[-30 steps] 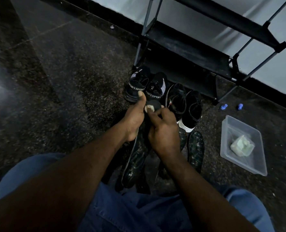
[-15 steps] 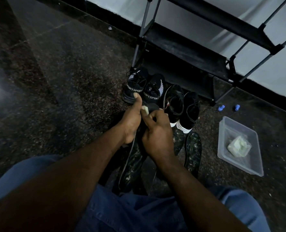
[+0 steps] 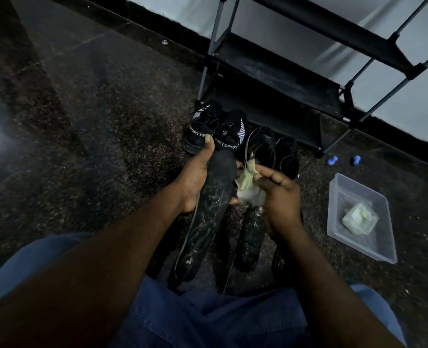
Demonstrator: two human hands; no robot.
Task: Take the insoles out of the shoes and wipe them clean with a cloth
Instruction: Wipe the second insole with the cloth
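My left hand (image 3: 195, 177) grips a long dark insole (image 3: 211, 204) by its upper part, toe end up, speckled with pale dirt. My right hand (image 3: 280, 199) holds a crumpled pale cloth (image 3: 248, 187) just to the right of the insole, touching its edge. Two more dark insoles (image 3: 251, 237) lie on the floor below my hands. Beyond them stand a pair of black shoes marked SPORT (image 3: 215, 131) and a second pair of black shoes (image 3: 275, 151).
A black shoe rack (image 3: 278, 79) stands against the wall behind the shoes. A clear plastic tub (image 3: 383, 249) with another pale cloth (image 3: 359, 218) in it sits on the floor to the right. Two small blue objects (image 3: 332, 160) lie near the rack's foot.
My right hand has come off the insole's tip and moved right and down, so the cloth is now open to view beside the insole. The left hand keeps its grip.
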